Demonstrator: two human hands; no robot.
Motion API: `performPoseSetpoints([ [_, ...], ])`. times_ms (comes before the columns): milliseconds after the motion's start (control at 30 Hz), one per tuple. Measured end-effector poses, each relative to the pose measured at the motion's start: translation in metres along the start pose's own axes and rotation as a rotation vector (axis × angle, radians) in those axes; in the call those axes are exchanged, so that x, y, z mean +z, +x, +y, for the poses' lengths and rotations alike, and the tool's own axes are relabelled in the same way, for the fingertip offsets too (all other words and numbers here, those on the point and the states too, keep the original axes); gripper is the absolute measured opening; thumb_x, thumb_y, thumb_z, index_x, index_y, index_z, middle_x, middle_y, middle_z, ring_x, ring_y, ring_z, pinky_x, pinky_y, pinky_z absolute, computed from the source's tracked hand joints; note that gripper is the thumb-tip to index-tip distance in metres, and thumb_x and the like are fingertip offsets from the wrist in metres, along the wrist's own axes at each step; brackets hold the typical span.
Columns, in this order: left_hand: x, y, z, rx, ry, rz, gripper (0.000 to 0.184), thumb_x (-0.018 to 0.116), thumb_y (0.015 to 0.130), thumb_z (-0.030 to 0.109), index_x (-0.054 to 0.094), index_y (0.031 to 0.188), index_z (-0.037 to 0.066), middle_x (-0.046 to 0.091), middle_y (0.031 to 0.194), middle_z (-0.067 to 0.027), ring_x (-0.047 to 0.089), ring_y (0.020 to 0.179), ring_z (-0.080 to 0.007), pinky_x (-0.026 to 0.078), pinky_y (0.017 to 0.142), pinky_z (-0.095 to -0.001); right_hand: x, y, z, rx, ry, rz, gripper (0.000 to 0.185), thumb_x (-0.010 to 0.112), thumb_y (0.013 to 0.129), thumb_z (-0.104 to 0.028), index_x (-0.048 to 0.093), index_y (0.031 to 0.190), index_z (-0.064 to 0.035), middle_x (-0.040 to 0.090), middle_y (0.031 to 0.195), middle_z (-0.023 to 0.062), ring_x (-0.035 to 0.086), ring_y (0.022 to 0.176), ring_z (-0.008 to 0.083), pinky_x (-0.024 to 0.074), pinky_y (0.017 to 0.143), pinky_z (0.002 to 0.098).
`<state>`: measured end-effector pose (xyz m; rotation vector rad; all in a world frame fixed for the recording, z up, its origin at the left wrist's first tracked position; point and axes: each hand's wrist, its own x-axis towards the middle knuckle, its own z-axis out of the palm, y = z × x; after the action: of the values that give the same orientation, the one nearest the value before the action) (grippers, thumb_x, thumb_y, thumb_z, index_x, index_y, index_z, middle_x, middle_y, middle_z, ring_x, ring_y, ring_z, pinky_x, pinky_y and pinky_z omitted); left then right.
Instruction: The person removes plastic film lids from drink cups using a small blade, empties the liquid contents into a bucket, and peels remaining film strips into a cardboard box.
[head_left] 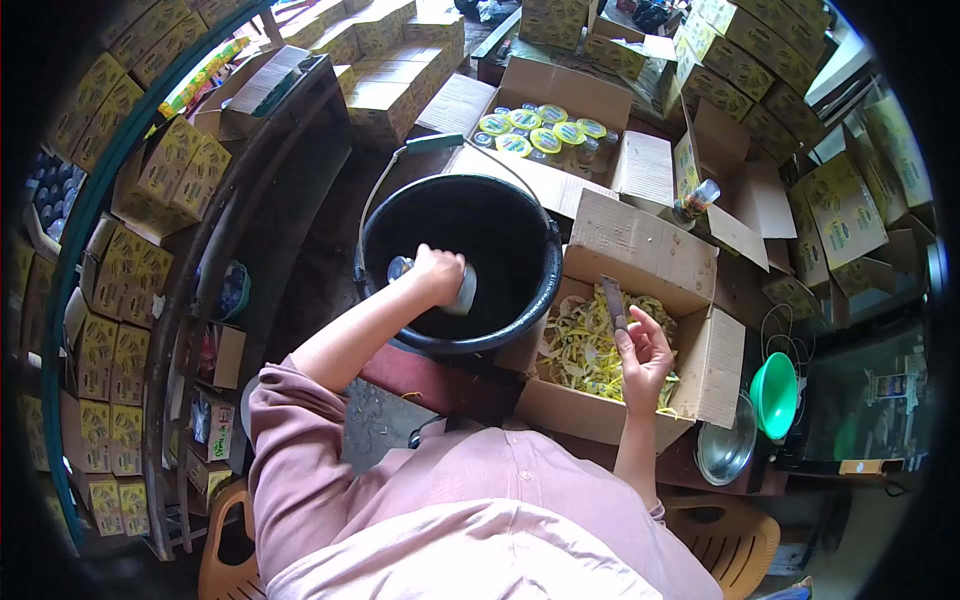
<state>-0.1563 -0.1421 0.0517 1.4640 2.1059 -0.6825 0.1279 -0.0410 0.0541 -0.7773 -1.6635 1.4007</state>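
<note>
My left hand [437, 275] is inside the mouth of a black bucket [372, 225], its fingers closed around a clear jar [464, 292] that is partly hidden by the hand. My right hand [645, 355] pinches a narrow, dark knife-like blade [612, 297], pointing up and away from me. Below that hand is an open cardboard box [640, 245] with a heap of yellow and clear plastic strips [585, 345] in it. The bucket's wire handle with a green grip [434, 144] rests toward the far side.
Behind the bucket, an open carton [560, 90] holds several jars with yellow lids [548, 138]. A labelled bottle [697, 200] leans by another open carton [750, 215]. A green bowl [775, 395] and metal basin [727, 450] sit right. Shelves of yellow boxes [128, 270] stand left.
</note>
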Motion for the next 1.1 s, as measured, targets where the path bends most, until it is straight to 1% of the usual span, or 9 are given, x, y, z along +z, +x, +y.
performPoseSetpoints([
  [67,0.000,0.002,0.000,0.191,0.024,-0.391,0.056,0.072,0.066,0.036,0.052,0.106,0.002,0.062,0.101,-0.0134,0.060,0.096,-0.0262,0.046,0.081,-0.0431,0.002,0.000,-0.001,-0.011,0.009,0.003,0.032,0.063,0.078,0.002,0.058,0.110,-0.0036,0.053,0.076,-0.0022,0.048,0.068,0.0047,0.0398,0.063,0.0186],
  [167,-0.001,-0.006,-0.002,-0.112,-0.164,0.089,0.039,0.068,0.070,0.023,0.060,0.105,0.007,0.062,0.107,-0.0099,0.059,0.101,-0.0226,0.042,0.088,-0.0396,0.002,0.002,-0.002,-0.027,0.019,-0.003,0.032,0.063,0.079,0.002,0.058,0.110,-0.0034,0.053,0.076,-0.0022,0.048,0.068,0.0046,0.0398,0.063,0.0186],
  [233,0.000,-0.010,-0.005,-0.057,-0.165,0.482,0.051,0.072,0.066,0.029,0.053,0.105,0.004,0.063,0.097,-0.0119,0.061,0.093,-0.0240,0.044,0.080,-0.0404,0.001,0.001,-0.004,-0.018,0.031,0.003,0.032,0.062,0.079,0.002,0.058,0.110,-0.0035,0.053,0.077,-0.0022,0.048,0.068,0.0046,0.0398,0.063,0.0187],
  [333,-0.006,-0.012,-0.009,0.125,-0.097,-0.258,0.058,0.071,0.064,0.046,0.063,0.096,-0.001,0.064,0.099,-0.0154,0.060,0.096,-0.0274,0.046,0.082,-0.0383,0.002,0.003,0.002,-0.059,0.014,0.015,0.034,0.063,0.079,0.002,0.058,0.112,-0.0052,0.049,0.077,-0.0055,0.042,0.061,-0.0001,0.0327,0.052,0.0137],
  [367,-0.004,-0.013,-0.010,0.106,-0.120,-0.312,0.055,0.070,0.064,0.049,0.067,0.089,0.000,0.063,0.100,-0.0171,0.059,0.098,-0.0270,0.048,0.082,-0.0356,0.002,0.003,0.001,-0.042,0.036,0.029,0.034,0.062,0.079,0.002,0.058,0.112,-0.0050,0.050,0.077,-0.0055,0.043,0.061,0.0000,0.0339,0.053,0.0140],
  [567,-0.007,-0.026,-0.026,0.091,-0.517,0.438,0.065,0.067,0.074,0.037,0.045,0.121,-0.002,0.054,0.102,-0.0206,0.054,0.101,-0.0332,0.043,0.088,-0.0354,0.004,0.011,0.013,0.106,0.372,0.137,0.034,0.061,0.079,0.003,0.056,0.112,-0.0039,0.053,0.080,-0.0041,0.049,0.064,0.0029,0.0421,0.057,0.0173],
  [767,0.003,-0.031,-0.012,0.215,-1.082,0.617,0.076,0.061,0.083,0.026,0.018,0.133,-0.010,0.054,0.108,-0.0199,0.055,0.099,-0.0253,0.042,0.089,-0.0311,0.016,0.021,0.022,0.311,0.582,0.054,0.036,0.061,0.079,0.003,0.054,0.114,-0.0038,0.055,0.080,-0.0019,0.054,0.067,0.0065,0.0478,0.062,0.0203],
  [933,0.004,-0.038,0.013,0.183,-1.432,0.688,0.057,0.049,0.085,0.023,0.025,0.128,-0.006,0.052,0.113,-0.0253,0.053,0.106,-0.0328,0.041,0.092,-0.0351,0.038,0.031,0.013,0.292,0.446,-0.009,0.032,0.065,0.076,0.002,0.058,0.107,-0.0013,0.056,0.080,-0.0015,0.054,0.071,0.0058,0.0444,0.064,0.0180],
  [1100,-0.001,-0.039,0.012,-0.033,-0.742,0.776,0.077,0.070,0.067,0.029,0.025,0.124,0.002,0.054,0.104,-0.0226,0.053,0.100,-0.0364,0.043,0.084,-0.0433,0.047,0.039,-0.006,0.208,0.397,-0.100,0.029,0.065,0.076,0.002,0.059,0.105,-0.0009,0.056,0.081,-0.0016,0.054,0.071,0.0053,0.0448,0.064,0.0180],
])
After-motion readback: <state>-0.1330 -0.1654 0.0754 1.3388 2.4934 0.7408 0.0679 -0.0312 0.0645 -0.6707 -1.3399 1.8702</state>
